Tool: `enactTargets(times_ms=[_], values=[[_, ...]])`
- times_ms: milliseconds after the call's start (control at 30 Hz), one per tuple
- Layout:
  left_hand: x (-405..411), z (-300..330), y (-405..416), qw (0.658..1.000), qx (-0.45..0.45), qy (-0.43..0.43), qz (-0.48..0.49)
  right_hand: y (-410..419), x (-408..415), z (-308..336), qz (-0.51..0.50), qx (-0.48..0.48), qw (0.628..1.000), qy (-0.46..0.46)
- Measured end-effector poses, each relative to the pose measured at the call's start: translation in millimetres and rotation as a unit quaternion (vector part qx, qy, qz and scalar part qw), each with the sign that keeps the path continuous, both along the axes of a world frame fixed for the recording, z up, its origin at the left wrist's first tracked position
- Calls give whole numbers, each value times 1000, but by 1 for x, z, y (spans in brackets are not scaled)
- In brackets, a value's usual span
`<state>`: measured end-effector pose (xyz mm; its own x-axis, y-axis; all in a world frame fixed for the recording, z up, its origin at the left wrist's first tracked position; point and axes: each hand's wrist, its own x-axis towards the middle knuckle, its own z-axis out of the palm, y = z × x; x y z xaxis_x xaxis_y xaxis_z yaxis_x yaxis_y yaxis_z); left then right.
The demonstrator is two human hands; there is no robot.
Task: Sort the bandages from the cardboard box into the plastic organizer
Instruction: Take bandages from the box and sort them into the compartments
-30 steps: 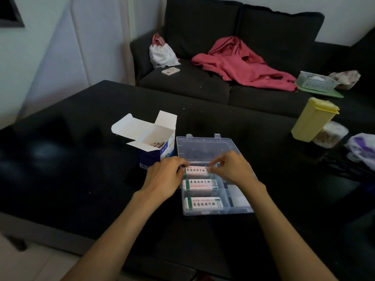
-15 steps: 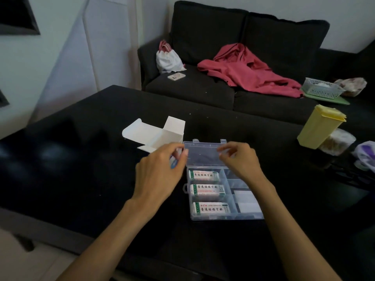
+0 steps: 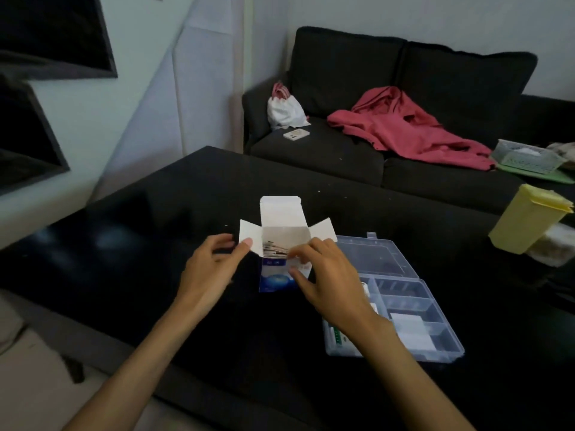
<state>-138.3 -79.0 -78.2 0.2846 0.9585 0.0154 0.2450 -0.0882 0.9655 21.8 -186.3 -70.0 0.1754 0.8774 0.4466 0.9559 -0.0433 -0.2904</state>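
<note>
- Cardboard box (image 3: 281, 244) upright on a black table (image 3: 155, 244), top open, rear flap raised and two side flaps spread outward; inside bare white card, front panel blue and white.
- Print on the box front too blurred to read; no brand legible.
- Loose bandages (image 3: 275, 248) showing in the box mouth, pale wrappers with darker edges, lying slanted.
- Left hand (image 3: 211, 272) at the box's left side, thumb tip touching the left flap, fingers loosely curved and apart; no firm grip visible.
- Right hand (image 3: 326, 275) over the box's right front corner, fingertips at the rim, thumb against the blue front panel, fingers partly curled; whether pinching a bandage, cannot tell.
- Clear plastic organizer (image 3: 435, 306) just right of the box on the same table, lid (image 3: 373, 256) folded back flat, dividers forming several compartments.
- White packet with green print (image 3: 337, 335) in the organizer's near left compartment, mostly hidden behind the right forearm; lettering unreadable.
- Flat white item (image 3: 410, 331) in a near right compartment.
- Pale yellow lidded container (image 3: 525, 223) at the table's far right edge, a clear jar (image 3: 550, 250) beside it.
- Dark sofa (image 3: 404, 104) behind the table, carrying a red garment (image 3: 410, 126), a white drawstring bag (image 3: 284, 110), a phone (image 3: 296, 134) lying flat, and a pale basket (image 3: 525, 157) on a green tray (image 3: 535, 175).
</note>
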Motion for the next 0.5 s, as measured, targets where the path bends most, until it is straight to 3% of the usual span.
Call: enactTargets(times_ms=[133, 233, 367, 500], values=[[6, 9, -3, 996, -15, -56, -71, -10, 0, -5, 65, 13, 998, -20], [10, 7, -5, 997, 39, -33, -61, -17, -5, -10, 94, -36, 994, -39], [14, 6, -6, 997, 65, -3, -44, -17, -8, 0, 41, -10, 999, 34], [12, 9, -3, 997, 62, 20, -37, 7, -14, 17, 13, -77, 996, -33]])
